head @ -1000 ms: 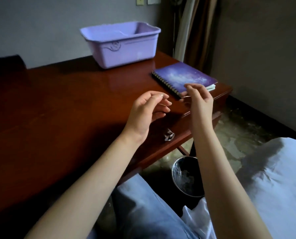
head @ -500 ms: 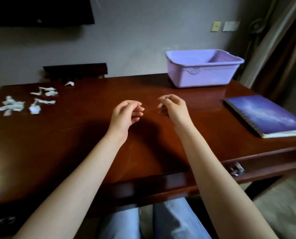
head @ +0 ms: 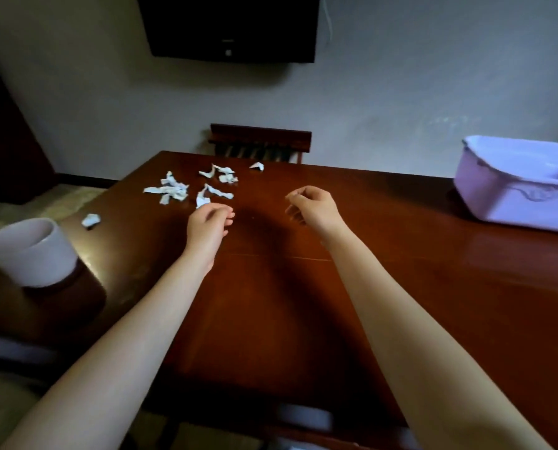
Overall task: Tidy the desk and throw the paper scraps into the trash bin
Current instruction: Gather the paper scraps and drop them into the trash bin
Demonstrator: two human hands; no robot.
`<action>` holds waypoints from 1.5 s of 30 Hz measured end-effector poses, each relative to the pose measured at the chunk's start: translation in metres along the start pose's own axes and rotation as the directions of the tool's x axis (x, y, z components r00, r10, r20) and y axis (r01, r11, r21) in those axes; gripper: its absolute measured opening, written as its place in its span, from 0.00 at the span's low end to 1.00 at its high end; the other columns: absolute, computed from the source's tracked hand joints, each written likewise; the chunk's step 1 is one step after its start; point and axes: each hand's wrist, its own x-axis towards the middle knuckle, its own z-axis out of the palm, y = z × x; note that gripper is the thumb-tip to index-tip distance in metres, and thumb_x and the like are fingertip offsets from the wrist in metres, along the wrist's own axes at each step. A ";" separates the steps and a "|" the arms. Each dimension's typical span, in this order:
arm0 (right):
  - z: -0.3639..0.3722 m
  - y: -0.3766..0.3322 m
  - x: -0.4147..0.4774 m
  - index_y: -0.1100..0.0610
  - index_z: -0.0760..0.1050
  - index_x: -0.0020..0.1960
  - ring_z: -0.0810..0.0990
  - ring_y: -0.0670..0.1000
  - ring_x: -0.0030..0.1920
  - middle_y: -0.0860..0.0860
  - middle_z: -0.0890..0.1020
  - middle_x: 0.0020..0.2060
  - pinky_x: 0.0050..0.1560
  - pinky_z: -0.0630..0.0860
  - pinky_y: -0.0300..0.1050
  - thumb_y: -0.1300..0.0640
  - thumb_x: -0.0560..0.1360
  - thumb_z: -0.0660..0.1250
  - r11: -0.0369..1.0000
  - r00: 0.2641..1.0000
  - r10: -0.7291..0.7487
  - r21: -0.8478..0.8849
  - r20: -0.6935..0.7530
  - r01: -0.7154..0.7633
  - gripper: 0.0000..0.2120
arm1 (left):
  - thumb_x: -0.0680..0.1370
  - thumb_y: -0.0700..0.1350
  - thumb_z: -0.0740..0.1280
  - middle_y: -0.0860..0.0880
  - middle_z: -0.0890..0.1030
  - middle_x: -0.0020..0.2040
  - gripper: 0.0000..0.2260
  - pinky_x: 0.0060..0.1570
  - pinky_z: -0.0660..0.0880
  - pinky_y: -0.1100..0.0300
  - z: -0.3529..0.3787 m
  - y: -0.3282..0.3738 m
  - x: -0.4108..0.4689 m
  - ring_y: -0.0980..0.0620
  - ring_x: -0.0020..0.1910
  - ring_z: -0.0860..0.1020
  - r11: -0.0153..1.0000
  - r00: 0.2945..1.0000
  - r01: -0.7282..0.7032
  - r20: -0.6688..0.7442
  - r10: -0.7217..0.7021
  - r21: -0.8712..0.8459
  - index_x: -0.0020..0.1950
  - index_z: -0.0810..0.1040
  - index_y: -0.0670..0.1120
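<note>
Our left hand hung just over the desk, fingers loosely curled with nothing in them. Our right hand hovered beside it, fingers tucked under, so we could not tell whether it held anything. Far out to the left of the left hand stood a white container; we could not say whether it was the trash bin.

The paper scraps lay ahead of the left hand and to its left, well apart from the right hand, so we judged the left to be the hand to gather them. The scatter ran crosswise to the left forearm, wider from side to side than from front to back. The pieces were white, torn and crumpled into twisted strips, none of them flat.

The nearest strip sat just beyond the left fingertips, bent in the middle. One small piece lay farther ahead, between the two hands. A lone scrap lay well out to the left, near the desk's edge.
</note>
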 end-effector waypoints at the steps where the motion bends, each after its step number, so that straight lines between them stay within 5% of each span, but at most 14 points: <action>1: 0.008 0.000 0.009 0.59 0.76 0.50 0.78 0.47 0.36 0.52 0.81 0.38 0.35 0.72 0.36 0.58 0.79 0.61 1.000 1.000 -0.008 -0.017 0.014 0.008 0.07 | 0.78 0.42 0.61 0.49 0.80 0.51 0.07 0.52 0.75 0.59 -0.010 -0.005 0.008 0.52 0.53 0.78 0.996 0.999 -0.024 -0.034 0.027 0.087 0.51 0.79 0.47; 6: 0.041 0.004 0.061 0.56 0.77 0.50 0.79 0.49 0.41 0.52 0.81 0.40 0.43 0.77 0.42 0.57 0.78 0.62 0.996 1.000 -0.020 -0.091 0.015 0.021 0.06 | 0.78 0.45 0.63 0.46 0.75 0.64 0.14 0.58 0.69 0.59 -0.051 -0.023 0.056 0.49 0.64 0.72 0.842 0.984 -0.127 -0.043 0.175 0.524 0.63 0.75 0.45; 10: 0.063 0.010 0.100 0.54 0.77 0.51 0.79 0.50 0.46 0.51 0.81 0.46 0.48 0.77 0.45 0.56 0.78 0.62 0.979 1.000 -0.026 -0.202 0.000 0.025 0.06 | 0.77 0.58 0.62 0.46 0.57 0.77 0.32 0.73 0.56 0.46 -0.067 -0.028 0.095 0.46 0.77 0.54 0.594 0.991 -0.113 0.049 0.122 0.796 0.75 0.59 0.44; 13: 0.077 0.016 0.130 0.55 0.76 0.56 0.76 0.46 0.42 0.50 0.79 0.48 0.39 0.73 0.37 0.56 0.78 0.62 0.959 0.999 -0.040 -0.283 -0.034 0.029 0.09 | 0.75 0.64 0.60 0.46 0.50 0.79 0.39 0.74 0.51 0.43 -0.071 -0.034 0.116 0.46 0.78 0.47 0.434 0.994 -0.113 0.097 0.059 0.894 0.77 0.51 0.44; 17: 0.098 0.026 0.171 0.54 0.72 0.63 0.78 0.55 0.56 0.53 0.77 0.58 0.50 0.79 0.48 0.52 0.76 0.64 0.925 0.994 -0.060 -0.378 -0.087 0.023 0.17 | 0.75 0.67 0.51 0.48 0.46 0.79 0.39 0.74 0.49 0.42 -0.069 -0.042 0.123 0.49 0.78 0.45 0.264 0.982 -0.184 0.191 0.002 0.947 0.78 0.46 0.46; 21: 0.121 0.028 0.205 0.53 0.60 0.75 0.56 0.57 0.76 0.55 0.61 0.75 0.74 0.59 0.57 0.45 0.76 0.64 0.822 0.991 -0.120 -0.565 -0.052 0.070 0.31 | 0.76 0.67 0.48 0.49 0.47 0.79 0.38 0.74 0.48 0.42 -0.068 -0.044 0.127 0.50 0.78 0.44 0.220 0.981 -0.182 0.191 -0.019 0.958 0.78 0.46 0.46; 26: 0.132 0.026 0.244 0.51 0.48 0.78 0.46 0.58 0.77 0.57 0.51 0.77 0.75 0.45 0.59 0.34 0.75 0.56 0.691 0.999 -0.036 -0.722 0.017 0.037 0.38 | 0.76 0.68 0.47 0.50 0.48 0.79 0.37 0.74 0.48 0.41 -0.067 -0.044 0.128 0.51 0.78 0.44 0.200 0.981 -0.185 0.194 -0.027 0.962 0.78 0.47 0.46; 36: 0.178 0.017 0.265 0.45 0.53 0.76 0.57 0.61 0.75 0.56 0.60 0.75 0.74 0.55 0.59 0.30 0.72 0.56 0.586 0.949 -0.014 -0.766 0.315 0.263 0.38 | 0.75 0.68 0.47 0.51 0.49 0.79 0.37 0.74 0.49 0.41 -0.067 -0.044 0.129 0.51 0.78 0.45 0.217 0.981 -0.188 0.195 -0.012 0.958 0.78 0.47 0.48; 41: 0.189 0.024 0.260 0.51 0.69 0.68 0.67 0.57 0.66 0.55 0.71 0.66 0.63 0.68 0.49 0.46 0.77 0.63 0.590 0.912 -0.202 -0.698 0.358 0.405 0.21 | 0.75 0.68 0.48 0.51 0.50 0.79 0.37 0.74 0.48 0.41 -0.067 -0.043 0.129 0.51 0.78 0.46 0.233 0.981 -0.185 0.192 -0.007 0.955 0.78 0.48 0.49; 45: 0.184 0.029 0.254 0.56 0.70 0.65 0.69 0.57 0.62 0.56 0.72 0.61 0.59 0.68 0.46 0.55 0.80 0.58 0.592 0.906 -0.256 -0.687 0.337 0.423 0.14 | 0.75 0.68 0.49 0.50 0.50 0.79 0.36 0.74 0.48 0.42 -0.066 -0.043 0.128 0.51 0.78 0.46 0.243 0.983 -0.178 0.184 -0.002 0.953 0.77 0.48 0.50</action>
